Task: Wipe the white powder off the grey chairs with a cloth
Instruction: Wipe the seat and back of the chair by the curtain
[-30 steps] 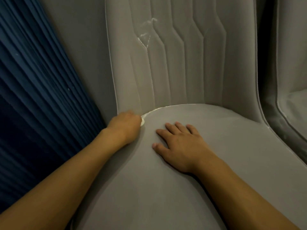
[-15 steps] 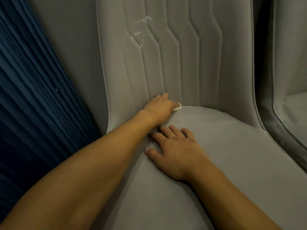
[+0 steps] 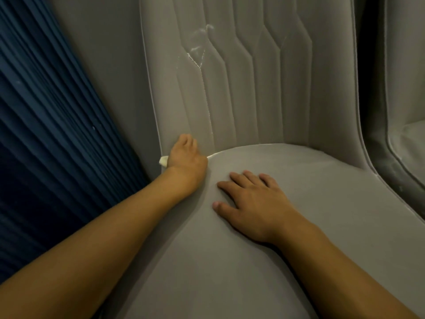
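Cloth (image 3: 163,161) inside left hand (image 3: 187,155) fingers (image 3: 189,140)

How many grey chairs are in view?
2: the near chair fills the centre; a second chair is cut off at the right edge. Others may be hidden.

A dark blue pleated curtain (image 3: 46,134) fills the space left of the left hand (image 3: 186,157), its folds slanting down toward the wrist, with a few pale specks on them. Above that hand, just beside the curtain, a plain grey surface (image 3: 103,65) rises; wall or panel, I cannot tell.
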### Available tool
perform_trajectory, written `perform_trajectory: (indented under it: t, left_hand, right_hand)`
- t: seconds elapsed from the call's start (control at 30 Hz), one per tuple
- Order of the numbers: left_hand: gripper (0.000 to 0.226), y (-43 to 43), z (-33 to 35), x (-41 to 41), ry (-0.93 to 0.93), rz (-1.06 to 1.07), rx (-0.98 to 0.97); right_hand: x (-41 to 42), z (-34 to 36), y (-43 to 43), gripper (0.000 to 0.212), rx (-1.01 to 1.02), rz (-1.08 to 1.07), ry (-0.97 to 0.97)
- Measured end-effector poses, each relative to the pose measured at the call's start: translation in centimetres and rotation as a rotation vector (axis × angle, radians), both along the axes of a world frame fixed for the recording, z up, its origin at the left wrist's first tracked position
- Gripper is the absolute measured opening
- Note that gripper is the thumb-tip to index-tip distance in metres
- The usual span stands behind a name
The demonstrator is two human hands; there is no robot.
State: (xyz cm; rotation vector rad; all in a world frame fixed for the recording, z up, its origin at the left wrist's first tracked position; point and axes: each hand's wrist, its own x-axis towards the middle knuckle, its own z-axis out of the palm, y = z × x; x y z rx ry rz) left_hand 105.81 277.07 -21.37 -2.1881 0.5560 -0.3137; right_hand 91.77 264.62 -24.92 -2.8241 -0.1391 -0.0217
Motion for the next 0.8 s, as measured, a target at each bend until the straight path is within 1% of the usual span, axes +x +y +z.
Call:
perform_trajectory:
  t: [0.07,0.13,0.23,0.37,0.47,0.57,0.7,0.8]
  left_hand:
    - [0.036,1.0,0.4,-0.8,0.035,0.019,-0.075]
    - [0.036,2.6,0.6,-1.4,0.087,0.011,-0.205]
    - [0.041,4.0,0.3,-2.2,0.101,-0.058,-0.335]
    - [0.047,1.0,0.4,-0.6,0.14,-0.152,-0.447]
    - [0.044,-2.7,0.2,2.1,0.128,-0.203,-0.433]
    - [0.042,-4.5,-0.2,3.6,0.122,-0.144,-0.342]
    - [0.039,-4.0,-0.2,3.6,0.057,-0.071,-0.272]
    - [0.038,-3.0,0.2,3.1,0.046,-0.012,-0.225]
  right_hand:
    - [0.0,-0.1,0.0,0.062,0.002,-0.001,-0.004]
    - [0.1,-0.1,0.0,0.062,0.005,-0.004,-0.008]
    - [0.3,0.0,0.2,0.061,0.009,-0.009,-0.019]
    - [0.5,0.0,0.2,0.061,0.001,-0.012,-0.041]
    - [0.3,0.0,0.2,0.06,0.004,-0.01,-0.043]
    - [0.5,0.0,0.2,0.06,0.018,-0.01,-0.052]
    - [0.5,-0.1,0.0,0.061,0.015,-0.005,-0.04]
    - [0.4,0.0,-0.1,0.06,0.024,0.002,-0.029]
